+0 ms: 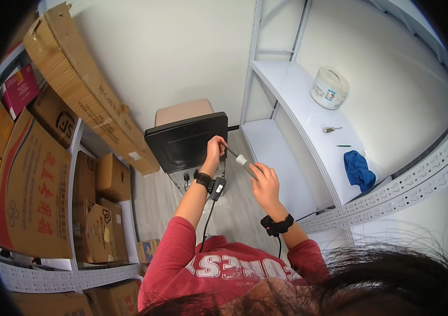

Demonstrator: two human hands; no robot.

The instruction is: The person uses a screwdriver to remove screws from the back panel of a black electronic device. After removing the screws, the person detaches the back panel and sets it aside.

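My right hand point(264, 180) grips the grey handle of a screwdriver point(240, 159); its dark shaft runs up and left toward my left hand. My left hand point(215, 149) pinches the shaft's tip against the right edge of a black flat panel point(184, 141) that stands on a metal stand, with a beige board behind it. Both wrists wear black bands, and a cable hangs from the left one.
A white metal shelf unit on the right holds a white round pot point(329, 87), a blue cloth point(358, 169) and a small tool point(331, 129). Cardboard boxes point(34, 189) fill the rack on the left. A long flat carton point(84, 89) leans against the wall. Grey wood floor lies below.
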